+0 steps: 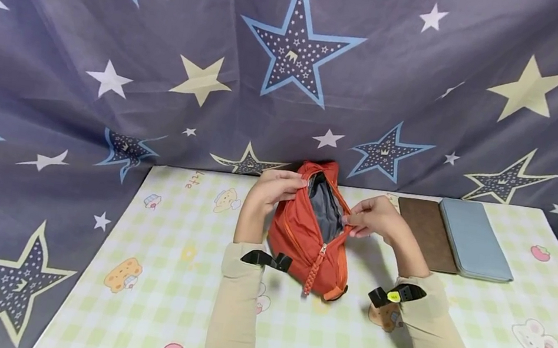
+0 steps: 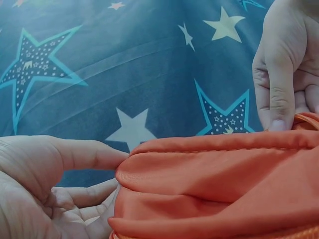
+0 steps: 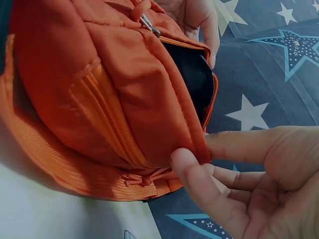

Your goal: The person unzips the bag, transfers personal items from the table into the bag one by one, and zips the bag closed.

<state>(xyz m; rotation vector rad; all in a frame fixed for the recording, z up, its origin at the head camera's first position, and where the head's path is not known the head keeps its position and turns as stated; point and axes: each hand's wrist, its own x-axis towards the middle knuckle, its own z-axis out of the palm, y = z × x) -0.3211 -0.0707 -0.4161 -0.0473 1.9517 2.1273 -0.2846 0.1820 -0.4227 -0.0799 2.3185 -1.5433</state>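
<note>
An orange-red zippered bag (image 1: 297, 236) lies at the back middle of the table, its main opening spread apart so the grey lining (image 1: 326, 207) shows. My left hand (image 1: 277, 190) pinches the left edge of that opening between thumb and fingers. On the opposite edge, my right hand (image 1: 376, 216) pinches the fabric; the right wrist view shows thumb and forefinger on either side of it. A braided pull (image 1: 314, 271) hangs from the zip slider at the near end of the opening. A second zip (image 3: 112, 117) runs along the bag's side.
Right of the bag, a brown flat case (image 1: 426, 233) lies partly beneath a light blue one (image 1: 475, 240). A green checked cloth with cartoon prints covers the table (image 1: 319, 346). Behind it hangs a dark star-patterned curtain (image 1: 166, 21).
</note>
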